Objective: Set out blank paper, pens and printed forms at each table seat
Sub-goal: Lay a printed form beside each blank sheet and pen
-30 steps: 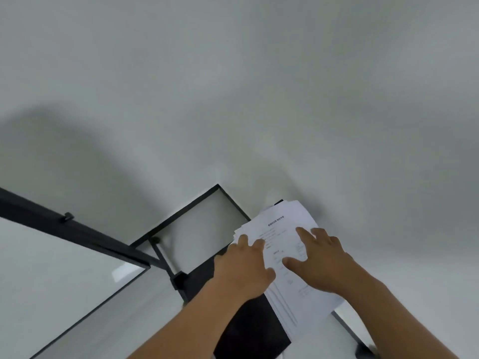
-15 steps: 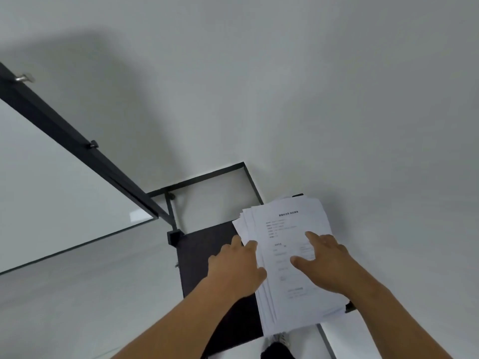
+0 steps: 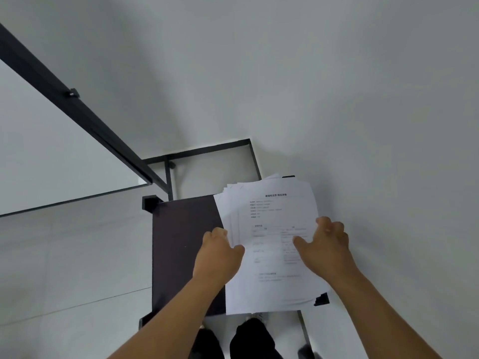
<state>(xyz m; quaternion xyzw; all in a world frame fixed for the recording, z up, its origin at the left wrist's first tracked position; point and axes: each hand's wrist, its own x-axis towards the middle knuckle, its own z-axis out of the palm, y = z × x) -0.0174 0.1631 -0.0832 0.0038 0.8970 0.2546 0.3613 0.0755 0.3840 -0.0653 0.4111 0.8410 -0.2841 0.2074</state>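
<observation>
Printed forms (image 3: 272,229), a light, floppy, slippery fanned sheaf atop the dark worktop (image 3: 184,244), pinched at both side edges by left hand (image 3: 219,255) and right hand (image 3: 326,248); best gripped squarely.

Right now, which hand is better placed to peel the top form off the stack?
Probably the right hand: its thumb lies on the top sheet of the forms. The left hand grips the stack's edge.

Top printed form (image 3: 269,244): Chinese heading and lines of print, too blurred to read
</observation>
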